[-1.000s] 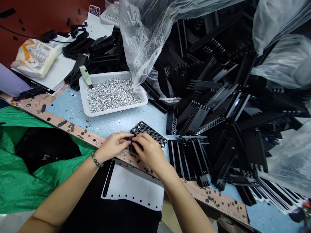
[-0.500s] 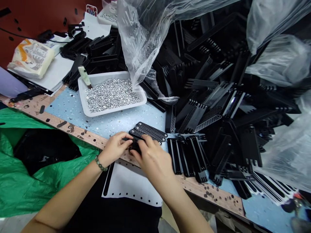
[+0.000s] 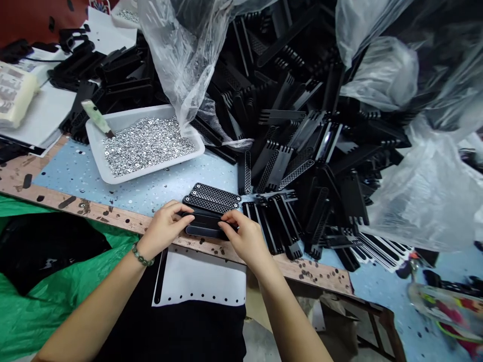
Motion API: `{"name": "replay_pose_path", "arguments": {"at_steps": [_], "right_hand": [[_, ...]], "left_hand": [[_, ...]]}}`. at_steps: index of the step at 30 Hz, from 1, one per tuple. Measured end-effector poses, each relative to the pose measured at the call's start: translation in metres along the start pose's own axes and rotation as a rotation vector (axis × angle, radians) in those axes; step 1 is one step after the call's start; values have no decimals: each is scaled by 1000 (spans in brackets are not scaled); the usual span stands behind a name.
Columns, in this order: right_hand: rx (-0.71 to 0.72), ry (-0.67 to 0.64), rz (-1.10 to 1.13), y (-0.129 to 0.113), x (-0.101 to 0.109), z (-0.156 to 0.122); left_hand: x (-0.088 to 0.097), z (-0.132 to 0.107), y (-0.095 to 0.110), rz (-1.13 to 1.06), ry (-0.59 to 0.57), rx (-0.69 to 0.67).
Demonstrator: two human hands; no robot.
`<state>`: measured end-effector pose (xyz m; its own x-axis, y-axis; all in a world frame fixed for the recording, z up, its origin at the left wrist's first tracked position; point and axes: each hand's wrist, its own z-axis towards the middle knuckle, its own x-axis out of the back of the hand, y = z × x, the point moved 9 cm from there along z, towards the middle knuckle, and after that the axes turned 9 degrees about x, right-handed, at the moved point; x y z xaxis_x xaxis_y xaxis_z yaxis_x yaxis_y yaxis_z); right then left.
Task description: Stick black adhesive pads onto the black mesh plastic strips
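Note:
At the table's front edge, my left hand [image 3: 168,226] pinches the left end of a long black plastic piece [image 3: 207,221] between thumb and fingers. Its right end is gripped the same way by my right hand [image 3: 247,241]. The piece lies lengthwise between the hands, its smooth long sides showing. Just behind it, touching or nearly so, are black mesh-patterned strips [image 3: 215,197] with small silver round parts at their ends. My fingertips hide both ends of the held piece.
Behind on the left stands a white tray [image 3: 147,170] of small silver metal parts, with a green-handled brush [image 3: 96,116] in it. Black slotted pieces [image 3: 287,221] lie in a row to the right, before a large heap. Clear plastic bags [image 3: 415,196] hang over the heap.
My hands have moved apart to opposite ends of the black piece, which now shows more fully between them. The whole view has shifted to the right.

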<state>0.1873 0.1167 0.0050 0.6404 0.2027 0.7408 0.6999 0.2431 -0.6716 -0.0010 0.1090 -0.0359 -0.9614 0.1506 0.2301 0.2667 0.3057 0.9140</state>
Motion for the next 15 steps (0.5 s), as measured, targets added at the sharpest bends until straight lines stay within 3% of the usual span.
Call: {"name": "replay_pose_path", "arguments": {"at_steps": [11,15], "right_hand": [[-37,-113,-94,3,-3,10],[-60,-105,-341,7,6,10]], "left_hand": [[-3,4,-3,-5,-80,34],[-4,9,-5,0,-75,70]]}}
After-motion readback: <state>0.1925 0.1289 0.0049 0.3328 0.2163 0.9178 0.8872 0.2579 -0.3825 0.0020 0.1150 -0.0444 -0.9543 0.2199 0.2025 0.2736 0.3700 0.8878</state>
